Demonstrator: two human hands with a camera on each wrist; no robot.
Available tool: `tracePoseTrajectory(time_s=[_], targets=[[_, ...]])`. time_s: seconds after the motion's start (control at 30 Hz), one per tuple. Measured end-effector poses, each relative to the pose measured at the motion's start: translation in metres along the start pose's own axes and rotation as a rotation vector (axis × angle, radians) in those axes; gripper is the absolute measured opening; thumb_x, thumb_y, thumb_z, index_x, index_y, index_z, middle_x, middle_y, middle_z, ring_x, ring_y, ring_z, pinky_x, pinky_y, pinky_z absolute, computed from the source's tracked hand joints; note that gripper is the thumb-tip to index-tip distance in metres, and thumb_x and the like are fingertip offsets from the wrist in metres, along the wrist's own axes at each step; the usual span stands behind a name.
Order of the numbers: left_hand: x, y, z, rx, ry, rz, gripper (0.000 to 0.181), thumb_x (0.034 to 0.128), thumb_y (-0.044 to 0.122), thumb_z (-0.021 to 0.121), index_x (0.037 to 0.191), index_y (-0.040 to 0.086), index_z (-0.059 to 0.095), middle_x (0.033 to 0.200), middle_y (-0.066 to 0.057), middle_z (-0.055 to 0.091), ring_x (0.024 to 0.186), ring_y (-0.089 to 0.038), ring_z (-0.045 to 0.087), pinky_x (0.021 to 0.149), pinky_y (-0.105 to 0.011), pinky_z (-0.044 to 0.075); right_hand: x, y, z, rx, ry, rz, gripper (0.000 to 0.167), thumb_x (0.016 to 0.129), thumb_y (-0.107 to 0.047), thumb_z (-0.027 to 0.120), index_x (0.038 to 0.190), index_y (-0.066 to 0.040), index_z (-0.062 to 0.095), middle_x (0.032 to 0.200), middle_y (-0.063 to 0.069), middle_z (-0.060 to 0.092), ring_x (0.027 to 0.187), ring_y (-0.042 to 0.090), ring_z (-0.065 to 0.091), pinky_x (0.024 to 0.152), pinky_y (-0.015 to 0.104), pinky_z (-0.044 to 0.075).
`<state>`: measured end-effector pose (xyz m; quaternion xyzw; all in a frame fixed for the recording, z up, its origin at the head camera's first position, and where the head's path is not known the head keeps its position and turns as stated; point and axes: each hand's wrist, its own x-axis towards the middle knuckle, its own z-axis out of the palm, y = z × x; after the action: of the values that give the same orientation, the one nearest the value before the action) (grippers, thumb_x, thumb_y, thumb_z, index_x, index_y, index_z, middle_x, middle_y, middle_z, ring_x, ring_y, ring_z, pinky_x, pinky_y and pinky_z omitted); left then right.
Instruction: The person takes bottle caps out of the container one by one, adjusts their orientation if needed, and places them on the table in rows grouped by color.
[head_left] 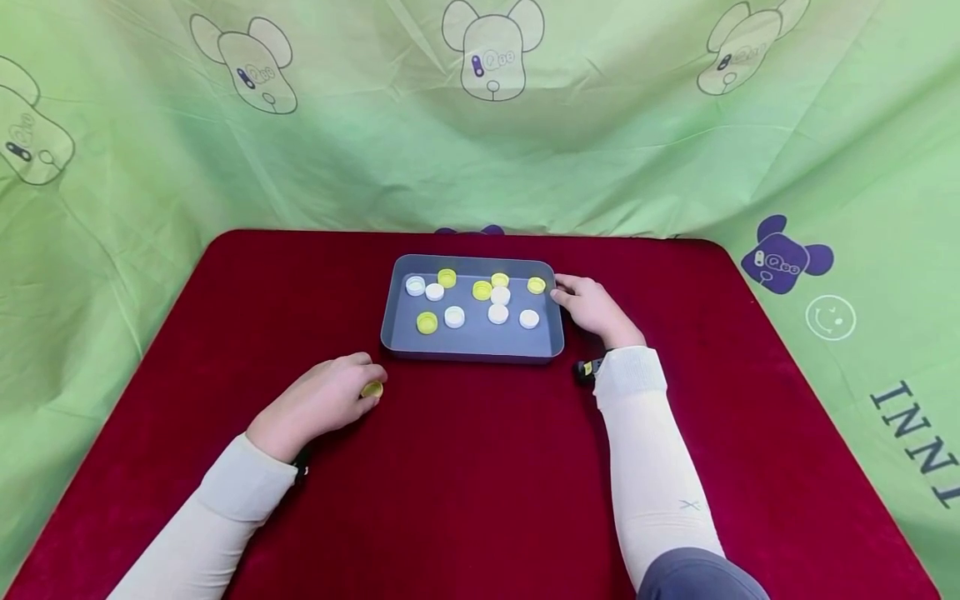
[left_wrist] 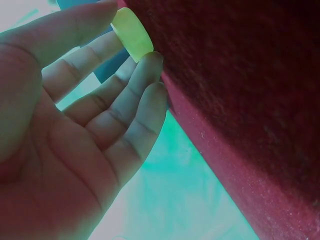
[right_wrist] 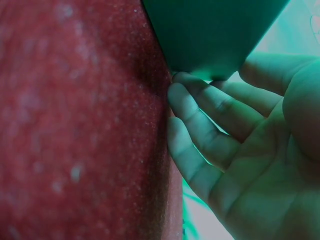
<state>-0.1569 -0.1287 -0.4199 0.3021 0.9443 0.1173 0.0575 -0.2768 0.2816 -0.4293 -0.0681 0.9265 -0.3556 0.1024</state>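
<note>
Between the thumb and fingertips of my left hand [head_left: 322,400] is a yellow bottle cap [head_left: 372,389], held on edge just above the red cloth, off the near left corner of a grey tray [head_left: 472,343]. The left wrist view shows the cap [left_wrist: 132,35] pinched at the fingertips of the left hand [left_wrist: 95,110]. At the tray's right end, my right hand [head_left: 597,310] holds the rim, its thumb and forefinger at the edge. In the right wrist view the fingers of the right hand [right_wrist: 240,125] lie against the tray wall [right_wrist: 210,35].
Inside the tray lie several yellow caps [head_left: 427,323] and several white caps [head_left: 454,317], spread about. A red cloth [head_left: 465,475] covers the table, and a green printed curtain [head_left: 375,167] hangs behind and at the sides.
</note>
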Motion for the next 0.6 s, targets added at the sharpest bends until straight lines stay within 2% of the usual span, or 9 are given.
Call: tracePoseTrajectory(time_s=[0.6], targets=[[-0.0007, 0.0008, 0.0005, -0.022, -0.010, -0.013, 0.013, 0.0851, 0.013, 0.073, 0.098, 0.010, 0.071, 0.083, 0.001, 0.055, 0.067, -0.011, 0.050, 0.064, -0.030, 0.048, -0.0012, -0.0028, 0.0001, -0.014, -0.001, -0.004, 0.051, 0.102, -0.024, 0.049, 0.148, -0.003, 0.040, 0.148, 0.014, 0.042, 0.137, 0.029, 0.035, 0.110, 0.046, 0.028]])
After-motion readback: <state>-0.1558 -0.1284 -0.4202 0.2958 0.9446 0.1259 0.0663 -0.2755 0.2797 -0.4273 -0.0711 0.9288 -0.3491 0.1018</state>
